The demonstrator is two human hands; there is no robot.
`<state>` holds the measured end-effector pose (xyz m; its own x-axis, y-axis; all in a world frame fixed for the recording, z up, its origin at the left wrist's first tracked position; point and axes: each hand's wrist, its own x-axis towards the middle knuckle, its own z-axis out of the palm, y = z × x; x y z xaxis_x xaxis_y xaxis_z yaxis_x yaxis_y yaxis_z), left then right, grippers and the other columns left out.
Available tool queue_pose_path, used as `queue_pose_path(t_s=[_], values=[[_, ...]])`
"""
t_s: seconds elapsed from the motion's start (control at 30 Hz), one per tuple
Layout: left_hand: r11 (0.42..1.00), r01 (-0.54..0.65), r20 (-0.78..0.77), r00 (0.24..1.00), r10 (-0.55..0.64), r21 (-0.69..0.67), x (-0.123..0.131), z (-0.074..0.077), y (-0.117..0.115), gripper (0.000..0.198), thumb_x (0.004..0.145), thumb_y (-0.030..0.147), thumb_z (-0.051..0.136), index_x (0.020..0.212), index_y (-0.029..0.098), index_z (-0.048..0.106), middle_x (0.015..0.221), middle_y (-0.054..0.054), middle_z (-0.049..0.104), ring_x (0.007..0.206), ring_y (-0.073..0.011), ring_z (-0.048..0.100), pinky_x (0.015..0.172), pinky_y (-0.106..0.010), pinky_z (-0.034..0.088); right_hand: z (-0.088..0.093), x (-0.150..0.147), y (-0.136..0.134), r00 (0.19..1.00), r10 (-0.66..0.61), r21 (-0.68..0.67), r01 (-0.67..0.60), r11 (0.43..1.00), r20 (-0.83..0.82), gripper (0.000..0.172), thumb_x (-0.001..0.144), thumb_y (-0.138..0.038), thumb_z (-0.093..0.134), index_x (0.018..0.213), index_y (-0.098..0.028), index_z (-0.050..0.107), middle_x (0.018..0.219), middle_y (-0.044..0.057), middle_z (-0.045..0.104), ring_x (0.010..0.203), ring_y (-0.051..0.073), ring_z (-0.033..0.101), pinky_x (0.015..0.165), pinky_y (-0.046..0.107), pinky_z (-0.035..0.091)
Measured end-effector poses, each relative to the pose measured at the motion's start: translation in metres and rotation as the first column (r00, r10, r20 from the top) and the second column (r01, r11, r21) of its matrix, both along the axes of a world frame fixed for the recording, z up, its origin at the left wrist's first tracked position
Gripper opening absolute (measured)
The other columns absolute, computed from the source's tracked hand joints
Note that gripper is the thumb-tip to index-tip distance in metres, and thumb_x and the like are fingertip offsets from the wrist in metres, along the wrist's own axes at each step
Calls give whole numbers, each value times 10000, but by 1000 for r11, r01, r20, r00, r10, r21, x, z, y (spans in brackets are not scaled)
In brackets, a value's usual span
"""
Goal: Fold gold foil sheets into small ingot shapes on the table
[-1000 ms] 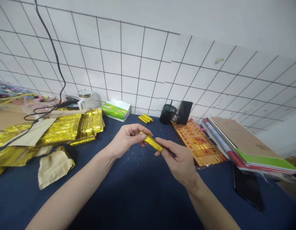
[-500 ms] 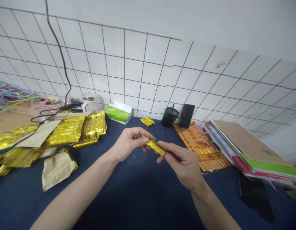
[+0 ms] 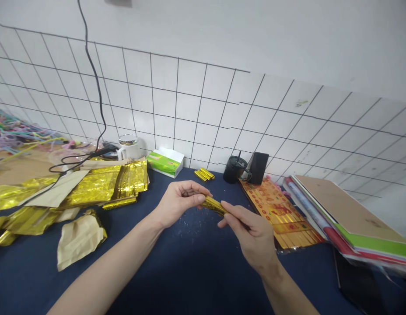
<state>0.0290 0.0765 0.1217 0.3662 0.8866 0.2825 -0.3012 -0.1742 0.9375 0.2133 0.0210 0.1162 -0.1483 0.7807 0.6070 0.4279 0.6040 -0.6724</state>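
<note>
Shiny gold foil stick [image 3: 213, 206], thin and long, up in the air between both hands, just above the dark blue table top [image 3: 190, 280]. Long side on a slant, one end far and to the left, other end near and to the right. Bare left hand [image 3: 180, 203] at the far end, fingers curled, tips pinching the stick. Bare right hand [image 3: 252, 236] at the near end, thumb and first finger gripping tight, that end partly hidden. Both hands touching it, no gap on either side. Left of the stick, a heap of crinkly gold foil sheets [image 3: 117, 186] and a crumpled tan paper [image 3: 81, 240]. Past the stick, a few short gold foil sticks [image 3: 204, 175]. Right of the stick, a flat orange and gold printed paper pack [image 3: 281, 218].
</note>
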Motion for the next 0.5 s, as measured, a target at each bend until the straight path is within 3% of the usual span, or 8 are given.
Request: queue_pose_path(t_s=[0.1,0.27,0.4,0.5], values=[[1000,2,29,1000,-2,9,1,-1,1,132,694,200,676,802,125,664,783,-59,680,618,-102,587,578,-212,472,-2,1,1,999,-20,39,19,999,25,256,822,-167,514,1041,-239,625,675,-15,653,604,127,604,588,263,506],[996,83,69,994,-81,-18,2,2,-3,403,673,189,694,1058,177,575,961,-71,659,728,-130,614,595,-225,483,-6,-1,1,999,-53,73,52,996,7,274,821,-158,519,1070,-239,599,691,-13,653,617,127,611,588,254,504],[999,26,-4,1000,-26,-30,5,3,-5,186,657,178,693,823,119,631,813,-58,671,635,-102,591,565,-204,467,-9,-3,1,999,-44,30,44,999,-2,263,817,-179,527,1068,-223,594,695,-9,660,596,128,622,583,254,517],[1000,-4,-26,1000,3,-29,7,1,-4,145,651,184,693,758,110,629,721,-36,661,560,-80,557,545,-199,456,-11,-4,1,998,-70,-31,70,997,-6,251,814,-215,534,1056,-201,601,690,-1,668,577,136,630,580,264,525]])
